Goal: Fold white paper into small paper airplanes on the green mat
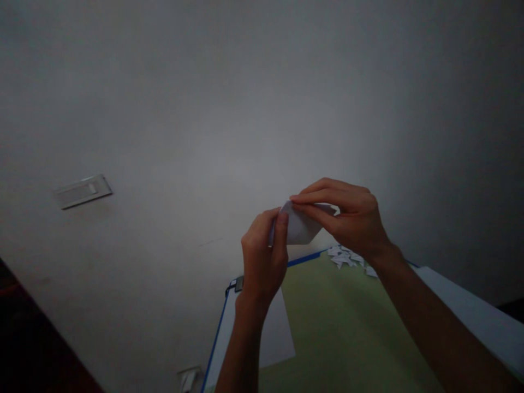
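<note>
A folded piece of white paper is held up between my two hands, above the far end of the table. My left hand grips its left side, with the thumb lying on the near face. At the upper edge, my right hand pinches the paper between thumb and fingers. The right fingers and palm cover part of the paper's top and right side, so its full shape is hidden.
The table has a green surface with a blue edge. A white sheet lies at its left, a pile of small folded white papers at the far edge, and a white board or sheet at the right. Behind stands a wall with a switch plate.
</note>
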Tool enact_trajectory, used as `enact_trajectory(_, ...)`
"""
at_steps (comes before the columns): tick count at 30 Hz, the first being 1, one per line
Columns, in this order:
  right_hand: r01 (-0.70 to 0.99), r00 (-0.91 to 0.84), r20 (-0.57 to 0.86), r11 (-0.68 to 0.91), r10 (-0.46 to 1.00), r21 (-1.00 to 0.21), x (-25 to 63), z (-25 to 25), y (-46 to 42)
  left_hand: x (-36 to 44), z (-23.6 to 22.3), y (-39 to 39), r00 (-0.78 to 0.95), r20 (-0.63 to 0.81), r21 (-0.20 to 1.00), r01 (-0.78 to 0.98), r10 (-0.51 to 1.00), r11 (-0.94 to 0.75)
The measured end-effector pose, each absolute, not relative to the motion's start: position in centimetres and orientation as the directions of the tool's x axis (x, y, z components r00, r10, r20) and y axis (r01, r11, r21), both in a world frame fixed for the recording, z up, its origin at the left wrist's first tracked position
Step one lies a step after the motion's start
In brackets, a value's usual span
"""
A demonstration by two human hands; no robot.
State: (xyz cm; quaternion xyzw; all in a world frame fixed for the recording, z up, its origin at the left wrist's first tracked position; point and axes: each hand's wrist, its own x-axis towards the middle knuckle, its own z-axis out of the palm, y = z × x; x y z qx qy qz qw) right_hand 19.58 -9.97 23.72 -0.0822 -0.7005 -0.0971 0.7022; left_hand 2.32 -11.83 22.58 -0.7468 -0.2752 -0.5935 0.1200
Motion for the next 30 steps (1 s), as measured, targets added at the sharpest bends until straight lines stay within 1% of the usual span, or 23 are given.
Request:
enact_trajectory(2, 0.233, 0.041, 0.999, 0.972, 0.018, -0.027, 19.5, 23.7, -10.0, 2.4, 22.5, -11.9, 0.115, 0.951, 0.192, 0.508, 0.287, -0.840)
enact_trajectory(5, 0.177, 0.149, 0.985, 0.977, 0.089, -0.115, 19.3, 23.5, -9.7, 2.4, 22.4, -12.0, 0.040, 0.944, 0.283, 0.413, 0.327, -0.866)
enact_trajectory(7, 0.125, 0.207, 0.970, 0.980, 0.126, -0.154, 19.3, 23.3, -9.2, 2.4, 22.3, -12.0, -0.007, 0.947, 0.302, 0.364, 0.321, -0.881)
enact_trajectory(10, 0.077, 0.262, 0.954, 0.982, 0.146, -0.171, 19.5, 23.0, -8.4, 2.3, 22.1, -11.8, -0.015, 0.959, 0.271, 0.332, 0.282, -0.904)
enact_trajectory(15, 0.111, 0.341, 0.932, 0.979, 0.123, -0.169, 20.3, 22.8, -7.5, 1.9, 22.1, -11.3, 0.096, 0.968, 0.183, 0.355, 0.231, -0.917)
enact_trajectory(18, 0.109, 0.325, 0.938, 0.981, 0.118, -0.161, 20.7, 22.7, -7.3, 1.8, 22.0, -11.1, 0.111, 0.978, 0.125, 0.380, 0.179, -0.916)
enact_trajectory(22, 0.070, 0.266, 0.952, 0.982, 0.152, -0.176, 20.9, 22.6, -7.2, 1.8, 21.9, -11.3, 0.073, 0.987, 0.098, 0.427, 0.142, -0.899)
enact_trajectory(26, 0.045, 0.238, 0.953, 0.978, 0.188, -0.204, 20.8, 22.7, -7.3, 1.8, 22.0, -11.5, 0.004, 0.992, 0.105, 0.487, 0.123, -0.867)
enact_trajectory(30, -0.003, 0.216, 0.950, 0.973, 0.227, -0.231, 20.6, 22.7, -7.1, 1.8, 22.0, -11.5, -0.037, 0.986, 0.161, 0.450, 0.161, -0.878)
